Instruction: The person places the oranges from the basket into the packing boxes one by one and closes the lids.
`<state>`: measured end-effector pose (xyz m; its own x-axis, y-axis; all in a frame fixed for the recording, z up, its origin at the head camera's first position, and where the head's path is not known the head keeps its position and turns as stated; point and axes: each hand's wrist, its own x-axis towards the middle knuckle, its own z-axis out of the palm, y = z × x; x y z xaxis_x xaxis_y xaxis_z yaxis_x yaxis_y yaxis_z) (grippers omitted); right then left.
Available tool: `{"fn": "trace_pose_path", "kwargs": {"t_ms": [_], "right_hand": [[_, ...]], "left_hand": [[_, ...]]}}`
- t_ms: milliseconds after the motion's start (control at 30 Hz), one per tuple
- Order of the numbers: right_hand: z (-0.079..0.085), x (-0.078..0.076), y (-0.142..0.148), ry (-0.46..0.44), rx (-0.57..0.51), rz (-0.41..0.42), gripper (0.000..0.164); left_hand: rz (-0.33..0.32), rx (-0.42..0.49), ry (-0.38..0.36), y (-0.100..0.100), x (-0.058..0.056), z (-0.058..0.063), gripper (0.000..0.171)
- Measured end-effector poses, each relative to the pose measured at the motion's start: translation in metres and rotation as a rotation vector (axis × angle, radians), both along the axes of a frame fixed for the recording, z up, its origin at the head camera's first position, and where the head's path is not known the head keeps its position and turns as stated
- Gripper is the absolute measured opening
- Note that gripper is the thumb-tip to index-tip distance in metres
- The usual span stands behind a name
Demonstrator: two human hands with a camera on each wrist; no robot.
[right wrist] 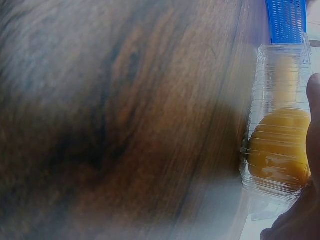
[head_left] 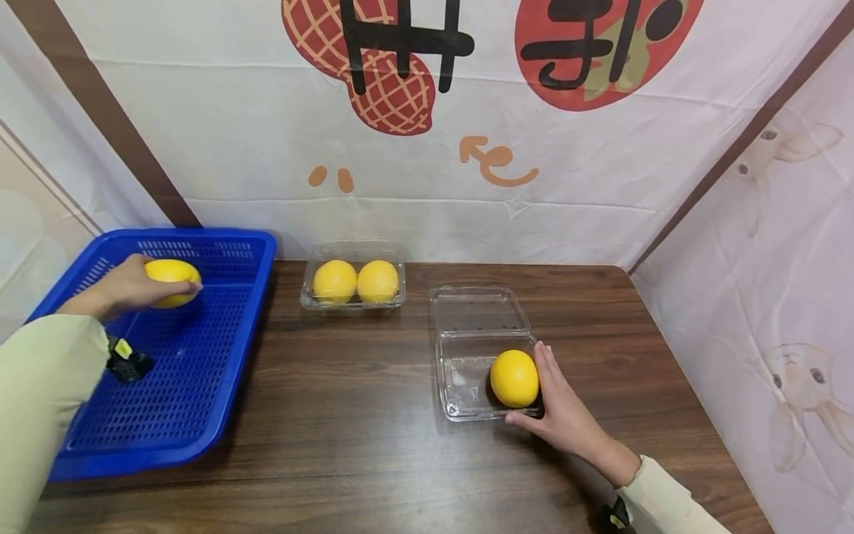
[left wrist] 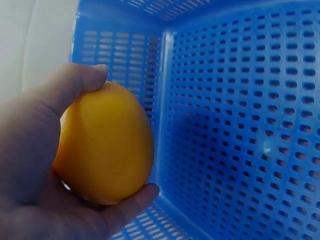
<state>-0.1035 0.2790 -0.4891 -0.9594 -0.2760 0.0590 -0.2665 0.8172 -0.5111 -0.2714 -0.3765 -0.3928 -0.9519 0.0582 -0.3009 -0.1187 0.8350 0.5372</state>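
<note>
My left hand (head_left: 127,285) grips an orange (head_left: 170,273) above the blue basket (head_left: 230,386). In the left wrist view the thumb presses the top of this orange (left wrist: 107,145) and the fingers curl under it. A clear plastic clamshell box (head_left: 463,382) lies on the table with its lid folded back. One orange (head_left: 514,378) sits in its right half. At the box's right side is my right hand (head_left: 563,415), thumb near the front edge and fingers fairly straight along the side. The right wrist view shows the box (right wrist: 287,75) only partly, with the hand at the frame's edge.
Farther back on the wooden table (head_left: 347,415) stands another clear box (head_left: 353,302), holding two oranges (head_left: 335,282). A white printed cloth (head_left: 233,141) hangs behind the table, and another cloth (head_left: 747,297) borders the right side.
</note>
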Motion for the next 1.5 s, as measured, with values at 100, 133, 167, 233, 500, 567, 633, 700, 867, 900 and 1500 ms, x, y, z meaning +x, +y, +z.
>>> {"fn": "trace_pose_path", "kwargs": {"t_ms": [100, 133, 167, 233, 500, 567, 633, 700, 867, 900, 1500], "right_hand": [[0.000, 0.000, 0.000, 0.000, -0.001, -0.003, 0.124], [0.000, 0.001, 0.000, 0.000, -0.001, -0.003, 0.124], [0.000, 0.001, 0.000, -0.001, -0.002, -0.003, 0.124], [0.001, 0.001, -0.001, -0.002, -0.003, -0.004, 0.124], [0.001, 0.000, 0.000, -0.004, -0.005, -0.004, 0.124], [0.000, 0.000, 0.000, -0.002, -0.003, -0.004, 0.124], [0.000, 0.000, 0.000, 0.001, -0.002, -0.003, 0.124], [0.000, 0.000, 0.000, 0.003, -0.003, -0.002, 0.124], [0.001, 0.001, -0.001, 0.006, -0.004, 0.001, 0.124], [0.001, 0.001, -0.001, 0.006, -0.004, 0.001, 0.124], [0.000, 0.001, 0.000, 0.011, 0.000, 0.004, 0.124]], "left_hand": [[-0.027, 0.014, 0.011, 0.003, 0.001, 0.006, 0.085], [-0.032, 0.018, 0.017, 0.005, 0.002, 0.007, 0.080], [-0.039, 0.026, 0.018, 0.006, 0.002, 0.009, 0.075], [-0.049, 0.044, 0.022, 0.009, 0.003, 0.012, 0.066], [-0.085, 0.038, 0.055, 0.026, 0.005, 0.020, 0.066], [-0.095, 0.041, 0.058, 0.030, 0.005, 0.023, 0.070], [-0.102, 0.042, 0.062, 0.033, 0.006, 0.026, 0.075], [-0.110, 0.049, 0.068, 0.037, 0.007, 0.029, 0.078], [-0.115, 0.047, 0.079, 0.043, 0.010, 0.036, 0.091], [-0.115, 0.043, 0.083, 0.044, 0.011, 0.037, 0.094], [-0.216, 0.049, 0.252, 0.068, 0.015, 0.042, 0.088]]}}
